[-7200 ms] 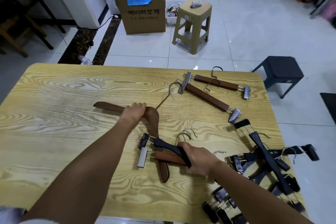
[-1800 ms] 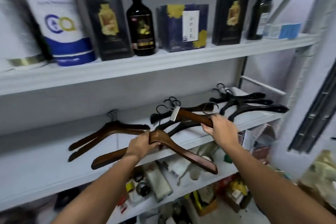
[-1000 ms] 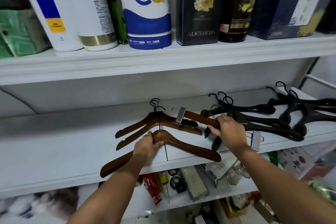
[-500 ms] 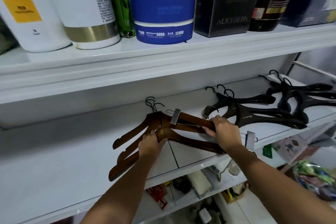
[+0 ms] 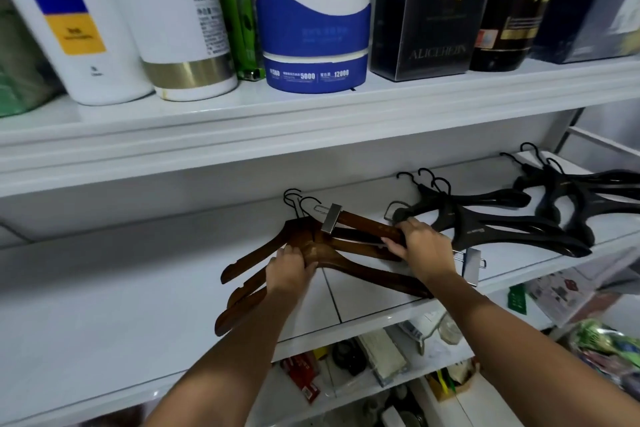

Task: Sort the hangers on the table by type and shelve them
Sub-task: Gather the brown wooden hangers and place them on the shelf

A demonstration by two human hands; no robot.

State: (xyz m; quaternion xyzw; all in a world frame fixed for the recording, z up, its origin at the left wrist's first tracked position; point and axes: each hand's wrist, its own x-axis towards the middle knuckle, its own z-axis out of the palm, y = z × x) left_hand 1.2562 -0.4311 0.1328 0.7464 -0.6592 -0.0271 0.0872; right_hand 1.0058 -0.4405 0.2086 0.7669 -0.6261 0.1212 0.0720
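Left hand [image 5: 290, 269] grips neck of brown coat hanger [image 5: 363, 276] on shelf [image 5: 104, 322]; right hand [image 5: 424, 248] clamps clip hanger [image 5: 360, 220] bar. We read bar's long axis left-right, apparently above coat-hanger pile; right hand nearer.

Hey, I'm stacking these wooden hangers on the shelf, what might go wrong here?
The brown clip hanger in your right hand lies across the coat hanger pile, so types could get mixed. The hanger under your left hand overhangs the shelf edge and may slide off. Its hook may snag the black hangers alongside.
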